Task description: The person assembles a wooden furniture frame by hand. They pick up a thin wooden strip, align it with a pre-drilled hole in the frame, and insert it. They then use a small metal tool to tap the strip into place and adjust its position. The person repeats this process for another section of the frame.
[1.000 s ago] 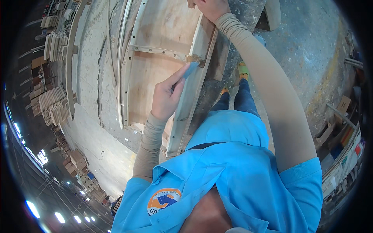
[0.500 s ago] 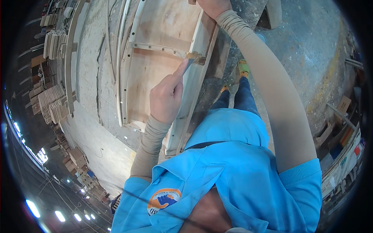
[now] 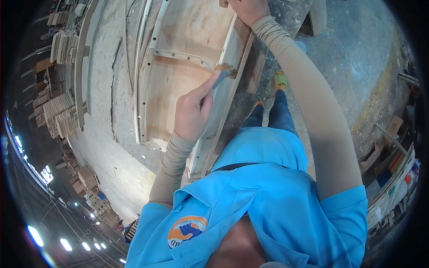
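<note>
In my left hand [image 3: 192, 111] is a flat grey scraper blade [image 3: 219, 79], its forefinger stretched along the blade. The blade's tip touches a brown, filler-like patch [image 3: 227, 69] where a crosspiece meets the near side rail of a wooden panel frame [image 3: 229, 102]. My right hand [image 3: 248, 10] is at the top edge, over the same rail farther along. Its fingers close on a small brown block [image 3: 223, 3], mostly cut off by the picture's edge. The frame has pale plywood panels [image 3: 172, 96] and a crosspiece [image 3: 187, 58] with several dark holes.
The frame lies on a worn, pale work surface [image 3: 103, 80], with long wooden strips [image 3: 137, 85] along its far side. Stacked wooden parts [image 3: 60, 109] stand at the left. Cardboard boxes [image 3: 394, 125] and scraps are on the right. A grey upright leg [image 3: 317, 18] stands at the top.
My left hand has shifted slightly, and more of the grey blade now shows at the brown patch. My right hand has moved a little to the right with the view.
</note>
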Motion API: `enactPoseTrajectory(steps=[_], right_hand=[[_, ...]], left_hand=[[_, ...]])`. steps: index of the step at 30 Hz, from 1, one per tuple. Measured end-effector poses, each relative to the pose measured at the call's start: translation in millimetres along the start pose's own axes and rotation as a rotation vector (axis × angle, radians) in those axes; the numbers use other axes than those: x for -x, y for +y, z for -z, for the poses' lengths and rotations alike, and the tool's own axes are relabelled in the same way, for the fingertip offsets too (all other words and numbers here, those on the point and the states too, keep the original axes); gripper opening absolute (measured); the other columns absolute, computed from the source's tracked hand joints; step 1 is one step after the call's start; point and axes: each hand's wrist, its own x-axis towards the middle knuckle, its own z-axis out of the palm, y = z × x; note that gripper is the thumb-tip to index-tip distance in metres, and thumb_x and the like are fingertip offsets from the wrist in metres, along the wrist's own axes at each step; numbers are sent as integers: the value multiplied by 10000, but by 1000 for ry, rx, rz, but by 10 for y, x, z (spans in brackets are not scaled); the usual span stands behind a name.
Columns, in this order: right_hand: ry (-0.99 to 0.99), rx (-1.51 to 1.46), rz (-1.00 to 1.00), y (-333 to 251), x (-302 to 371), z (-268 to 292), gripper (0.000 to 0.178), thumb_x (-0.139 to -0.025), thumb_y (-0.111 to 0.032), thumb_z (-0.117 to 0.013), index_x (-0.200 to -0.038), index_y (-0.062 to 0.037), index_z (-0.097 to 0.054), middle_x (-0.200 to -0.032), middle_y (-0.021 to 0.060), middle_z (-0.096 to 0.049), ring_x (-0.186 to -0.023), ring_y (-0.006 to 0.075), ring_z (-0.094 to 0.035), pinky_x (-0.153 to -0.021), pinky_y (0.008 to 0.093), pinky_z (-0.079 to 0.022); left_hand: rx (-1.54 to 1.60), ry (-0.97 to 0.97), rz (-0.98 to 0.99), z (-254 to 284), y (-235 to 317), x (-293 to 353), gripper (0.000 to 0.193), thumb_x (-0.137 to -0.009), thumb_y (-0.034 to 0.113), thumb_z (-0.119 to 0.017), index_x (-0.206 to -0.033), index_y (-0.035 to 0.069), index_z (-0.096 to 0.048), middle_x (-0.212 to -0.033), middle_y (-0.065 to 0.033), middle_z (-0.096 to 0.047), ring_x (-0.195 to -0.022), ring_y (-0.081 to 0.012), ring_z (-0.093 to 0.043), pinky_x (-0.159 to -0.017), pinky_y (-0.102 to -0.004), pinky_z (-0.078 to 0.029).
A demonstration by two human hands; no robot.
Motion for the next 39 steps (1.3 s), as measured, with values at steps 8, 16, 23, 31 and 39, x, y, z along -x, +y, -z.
enactPoseTrajectory(steps=[8,16,23,31,39], right_hand=[[20,45,46,41,-17,-20,210,-872,-169,-622,-745,-8,-576,-615,147,-581,-568,279,-591,-543,374,-453],[38,82,103,48,-20,-50,203,-869,-159,-626,-745,-5,-579,-621,156,-569,-573,295,-581,-545,375,-444],[37,119,85,57,-5,-52,221,-873,-185,-636,-762,-1,-584,-634,161,-556,-575,292,-566,-543,378,-434],[45,125,93,44,3,-53,235,-879,-196,-633,-765,3,-583,-638,157,-557,-577,290,-564,-544,373,-432],[27,40,91,-17,-23,-24,209,-878,-181,-623,-780,1,-593,-648,161,-565,-583,298,-562,-549,373,-432]], left_hand=[[115,16,56,135,129,36,400,-919,-2,-508,-1309,68,-554,-1170,-120,-655,-903,-95,-612,-808,-213,-467],[-191,126,-87,-2,24,116,485,-843,7,-563,-1295,185,-579,-760,-104,-622,-615,-256,-590,-600,-342,-493],[-338,100,-106,25,78,119,589,-787,20,-592,-1338,221,-532,-684,-79,-562,-582,-250,-581,-544,-374,-480],[-401,93,-142,44,11,87,626,-757,10,-618,-1338,227,-529,-648,-70,-526,-551,-250,-558,-515,-384,-465],[333,-113,50,208,-65,-21,416,-885,29,-541,-1298,78,-559,-1114,-169,-656,-852,-243,-683,-805,-272,-512]])
